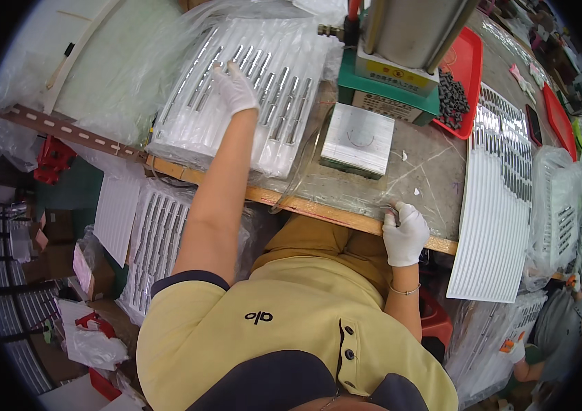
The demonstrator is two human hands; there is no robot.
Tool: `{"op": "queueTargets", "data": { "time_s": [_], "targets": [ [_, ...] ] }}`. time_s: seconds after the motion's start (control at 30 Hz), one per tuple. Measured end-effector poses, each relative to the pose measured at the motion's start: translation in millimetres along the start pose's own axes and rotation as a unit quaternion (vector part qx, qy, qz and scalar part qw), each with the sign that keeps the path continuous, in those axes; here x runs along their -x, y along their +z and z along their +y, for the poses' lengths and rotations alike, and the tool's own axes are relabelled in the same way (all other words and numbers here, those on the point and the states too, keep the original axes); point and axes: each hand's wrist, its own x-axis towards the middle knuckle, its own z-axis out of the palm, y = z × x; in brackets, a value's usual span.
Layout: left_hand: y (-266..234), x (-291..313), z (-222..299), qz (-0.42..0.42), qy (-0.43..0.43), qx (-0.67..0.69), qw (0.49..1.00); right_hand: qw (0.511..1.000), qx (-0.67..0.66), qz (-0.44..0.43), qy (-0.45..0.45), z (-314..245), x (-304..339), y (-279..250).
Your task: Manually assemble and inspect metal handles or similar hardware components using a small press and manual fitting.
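Observation:
My left hand (235, 90), in a white glove with bare fingertips, reaches over a white ribbed tray (243, 147) lined with plastic film. Its fingers are stretched out and slightly apart, close above the shiny metal rods (283, 96) that lie in rows in the grooves. Whether the fingertips touch a rod is hard to see. At the table's front edge is my right hand (406, 234), gloved the same way, fingers curled together. Anything pinched there is too small to name. Between the hands, towards the back, sits a square metal block (357, 140) on the table.
Behind the block stands a press with a green base (387, 98) and a thick cylinder (411, 27). A red tray (469, 65) holds small dark parts (452, 99). Another ribbed tray (489, 233) overhangs the table at right, near a phone (533, 125). Another person's gloved hand (514, 351) shows lower right.

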Motion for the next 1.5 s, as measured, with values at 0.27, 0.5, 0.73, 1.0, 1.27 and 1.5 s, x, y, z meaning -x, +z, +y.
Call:
{"op": "queueTargets", "data": {
  "time_s": [0.27, 0.5, 0.73, 1.0, 1.27, 1.5],
  "targets": [
    [-68, 64, 45, -0.443, 0.43, -0.388, 0.685, 1.0, -0.006, -0.007, 0.006, 4, 1, 1],
    [-34, 34, 32, -0.451, 0.461, -0.384, 0.661, 1.0, -0.002, 0.006, 0.006, 3, -1, 6],
    [12, 2, 7, -0.401, 0.458, -0.252, 0.753, 0.992, -0.036, -0.095, 0.078, -8, -15, -11],
    [-18, 1, -6, -0.49, 0.443, -0.298, 0.689, 0.96, -0.064, -0.074, 0.263, 58, -49, -101],
    [-9, 27, 27, -0.452, 0.328, -0.187, 0.808, 0.962, 0.08, -0.085, 0.246, 129, -137, -96],
    [-1, 50, 20, -0.34, 0.368, -0.3, 0.812, 0.942, 0.184, -0.172, 0.221, 134, -201, -51]
  ]
}}
